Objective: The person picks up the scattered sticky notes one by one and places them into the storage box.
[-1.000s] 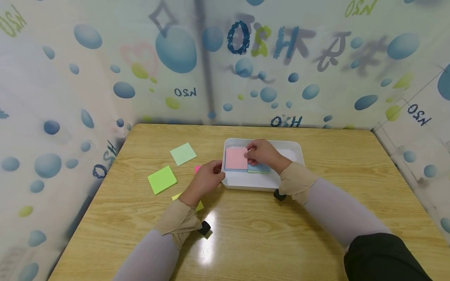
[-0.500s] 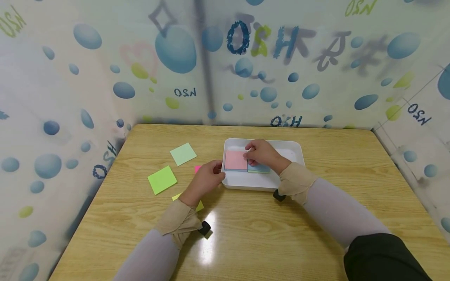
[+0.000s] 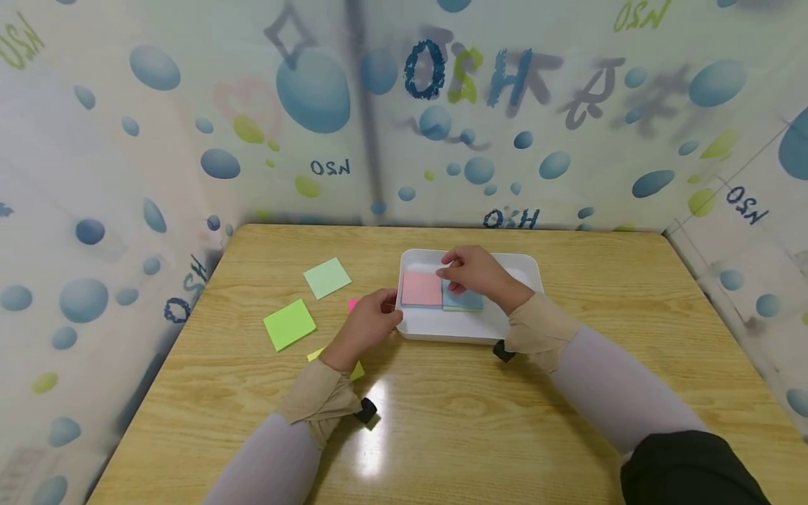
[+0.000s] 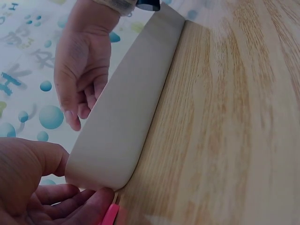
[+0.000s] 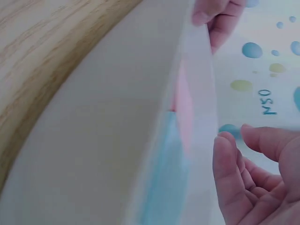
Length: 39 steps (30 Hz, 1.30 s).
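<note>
Since 0.5 s ago, the right grip (image 3: 481, 275) has risen slightly and backed off from the pink note (image 3: 421, 289), which stays flat at the left end of the white tray (image 3: 454, 325); the left grip (image 3: 371, 321) has not shifted. Above the blue note (image 3: 466, 302), the right grip has thumb and index finger a little apart, nothing between them, the other fingers loosely curled. The left grip pinches the tray's left end. Both notes lie side by side inside it.

Laying notes neatly in the tray looks like the step in hand, and letting go of the pink one seems done. On the desk (image 3: 454, 421), left of the tray, are 4 more: the mint note (image 3: 327, 278), the green note (image 3: 290, 325), the yellow note (image 3: 357, 372) and the bright pink note (image 3: 353, 304), the last 2 partly covered. If these belong inside too, the next move calls for clearing the rim without nudging anything, then reaching across for 1.

Left wrist view: fingertips against the tray's lower corner, just beside bright pink that the head view mostly hides. Right wrist view: the empty finger gap is plain, but the notes are only slivers.
</note>
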{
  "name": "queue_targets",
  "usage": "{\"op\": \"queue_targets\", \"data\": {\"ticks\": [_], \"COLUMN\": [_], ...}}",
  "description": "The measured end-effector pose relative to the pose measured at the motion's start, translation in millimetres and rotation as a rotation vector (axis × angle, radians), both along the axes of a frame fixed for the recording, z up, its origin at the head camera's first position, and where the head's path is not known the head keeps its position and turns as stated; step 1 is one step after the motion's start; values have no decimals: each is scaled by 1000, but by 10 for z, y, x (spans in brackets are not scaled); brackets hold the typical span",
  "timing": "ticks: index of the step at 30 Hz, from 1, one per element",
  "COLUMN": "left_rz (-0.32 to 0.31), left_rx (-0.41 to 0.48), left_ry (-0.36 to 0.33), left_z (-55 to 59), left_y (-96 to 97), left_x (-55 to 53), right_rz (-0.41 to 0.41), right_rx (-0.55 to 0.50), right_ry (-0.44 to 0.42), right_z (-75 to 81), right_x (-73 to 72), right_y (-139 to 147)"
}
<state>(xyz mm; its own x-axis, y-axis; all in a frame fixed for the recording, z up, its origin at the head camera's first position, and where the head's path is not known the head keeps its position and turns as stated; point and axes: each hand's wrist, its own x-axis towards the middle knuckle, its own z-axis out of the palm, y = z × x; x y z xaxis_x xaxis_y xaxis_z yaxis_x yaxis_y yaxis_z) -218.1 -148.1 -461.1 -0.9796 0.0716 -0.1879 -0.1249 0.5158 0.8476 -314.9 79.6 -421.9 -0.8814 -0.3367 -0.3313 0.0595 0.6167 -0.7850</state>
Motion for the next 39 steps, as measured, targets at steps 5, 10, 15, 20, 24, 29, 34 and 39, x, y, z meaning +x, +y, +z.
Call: {"op": "queue_targets", "data": {"ticks": [5,10,15,20,24,29,34,39], "left_rz": [1,4,4,4,5,1,6,-3], "left_rx": [-2,5,2,8,10,11,11,-1], "left_ry": [0,0,-1,-7,-11,-18,-22,-12], "left_z": [-2,-1,-17,-25,-19,-19,-32,-30], "left_y": [-7,-4,6,5,-2,-4,-17,-1], "left_x": [2,2,-2,-2,-3,-10,-14,-17], "right_rz": [19,28,-44,-141,-185,-230,-259,-270], "right_rx": [-35,-48,-2,66,97,144,201,238], "right_ry": [54,141,247,347,400,432,403,281], "right_z": [114,160,156,122,82,32,-4,-39], "right_x": [65,177,340,486,565,607,596,557], "right_y": [122,334,582,794,930,1092,1220,1293]}}
